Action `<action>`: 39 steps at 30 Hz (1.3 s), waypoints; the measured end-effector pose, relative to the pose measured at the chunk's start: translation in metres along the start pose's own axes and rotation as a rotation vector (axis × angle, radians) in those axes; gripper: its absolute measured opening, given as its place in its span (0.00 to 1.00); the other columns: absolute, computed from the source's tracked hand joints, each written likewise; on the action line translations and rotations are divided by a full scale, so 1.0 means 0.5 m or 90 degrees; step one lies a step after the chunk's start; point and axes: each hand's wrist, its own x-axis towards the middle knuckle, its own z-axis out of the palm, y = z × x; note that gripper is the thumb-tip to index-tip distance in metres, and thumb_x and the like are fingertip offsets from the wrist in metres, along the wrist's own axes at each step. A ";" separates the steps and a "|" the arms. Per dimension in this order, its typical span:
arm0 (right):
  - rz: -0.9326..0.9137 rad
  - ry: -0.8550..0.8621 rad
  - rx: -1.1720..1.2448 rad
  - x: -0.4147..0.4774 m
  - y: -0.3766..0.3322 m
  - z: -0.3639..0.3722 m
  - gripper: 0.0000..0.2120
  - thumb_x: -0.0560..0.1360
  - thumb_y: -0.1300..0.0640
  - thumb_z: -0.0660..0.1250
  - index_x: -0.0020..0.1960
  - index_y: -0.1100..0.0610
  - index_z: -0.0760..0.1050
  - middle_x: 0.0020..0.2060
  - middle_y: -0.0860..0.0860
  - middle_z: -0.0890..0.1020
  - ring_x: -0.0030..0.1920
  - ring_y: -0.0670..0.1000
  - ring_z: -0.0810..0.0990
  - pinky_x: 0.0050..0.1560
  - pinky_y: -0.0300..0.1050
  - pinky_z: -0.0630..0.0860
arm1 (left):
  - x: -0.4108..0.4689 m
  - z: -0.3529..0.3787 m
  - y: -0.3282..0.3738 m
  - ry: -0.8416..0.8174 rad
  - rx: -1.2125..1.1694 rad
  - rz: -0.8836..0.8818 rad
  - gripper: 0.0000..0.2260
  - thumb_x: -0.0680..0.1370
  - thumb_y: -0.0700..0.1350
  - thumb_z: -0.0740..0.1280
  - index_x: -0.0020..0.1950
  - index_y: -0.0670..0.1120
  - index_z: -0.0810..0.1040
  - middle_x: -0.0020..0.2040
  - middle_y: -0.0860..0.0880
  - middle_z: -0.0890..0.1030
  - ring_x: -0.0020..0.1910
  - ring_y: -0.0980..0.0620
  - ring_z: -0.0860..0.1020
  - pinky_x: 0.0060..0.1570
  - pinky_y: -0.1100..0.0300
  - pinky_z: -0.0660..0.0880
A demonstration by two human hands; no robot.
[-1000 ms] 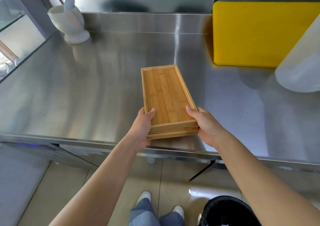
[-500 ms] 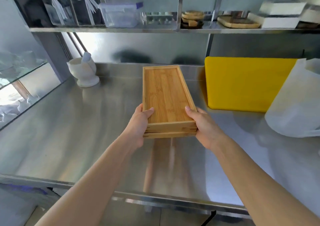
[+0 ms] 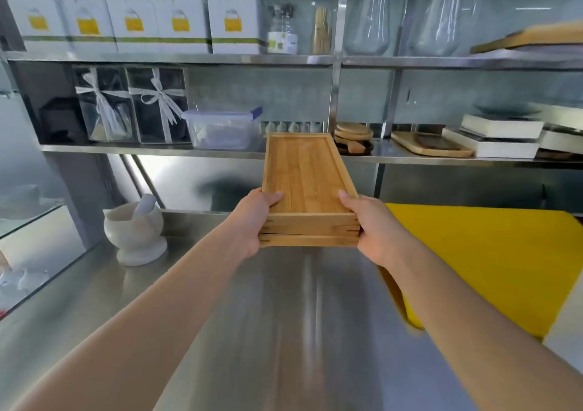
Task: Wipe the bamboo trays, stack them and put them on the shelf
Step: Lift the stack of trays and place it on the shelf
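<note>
A stack of rectangular bamboo trays [image 3: 306, 174] is held in the air above the steel counter, long side pointing away from me. My left hand [image 3: 255, 218] grips the near left corner and my right hand [image 3: 369, 224] grips the near right corner, thumbs on the rim. The far end of the stack reaches the front edge of the lower steel shelf [image 3: 151, 149], at a gap between a clear plastic box [image 3: 222, 128] and a pile of round wooden boards [image 3: 353, 136].
A white mortar and pestle [image 3: 135, 227] stands at the counter's back left. A yellow cutting board [image 3: 492, 265] leans at the right. The lower shelf also holds ribboned clear boxes [image 3: 132, 104], a wooden board [image 3: 432, 145] and white boxes [image 3: 498, 133]. Glass jugs [image 3: 375, 13] stand on the upper shelf.
Both hands have lifted the tray stack off the counter's front edge and carried it up and forward to shelf height. My view has tilted up from the floor to the shelves.
</note>
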 end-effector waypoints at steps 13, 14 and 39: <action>0.076 0.101 -0.007 0.384 -0.071 0.134 0.08 0.74 0.52 0.65 0.42 0.55 0.69 0.46 0.57 0.76 0.47 0.59 0.75 0.52 0.56 0.73 | 0.397 -0.041 0.138 -0.024 -0.032 -0.094 0.15 0.74 0.49 0.67 0.56 0.50 0.67 0.47 0.45 0.73 0.44 0.44 0.73 0.38 0.49 0.72; 0.076 0.109 -0.010 0.407 -0.070 0.136 0.08 0.74 0.52 0.65 0.42 0.54 0.68 0.46 0.57 0.76 0.46 0.58 0.75 0.50 0.55 0.72 | 0.420 -0.040 0.139 -0.027 -0.030 -0.096 0.15 0.74 0.50 0.67 0.57 0.51 0.66 0.47 0.46 0.73 0.44 0.44 0.72 0.39 0.49 0.72; 0.039 0.084 -0.057 0.709 -0.034 0.132 0.18 0.73 0.47 0.65 0.58 0.57 0.70 0.53 0.57 0.78 0.52 0.59 0.77 0.59 0.57 0.73 | 0.699 -0.068 0.041 -0.122 0.240 0.326 0.20 0.71 0.47 0.72 0.62 0.50 0.72 0.54 0.55 0.80 0.52 0.56 0.78 0.56 0.60 0.72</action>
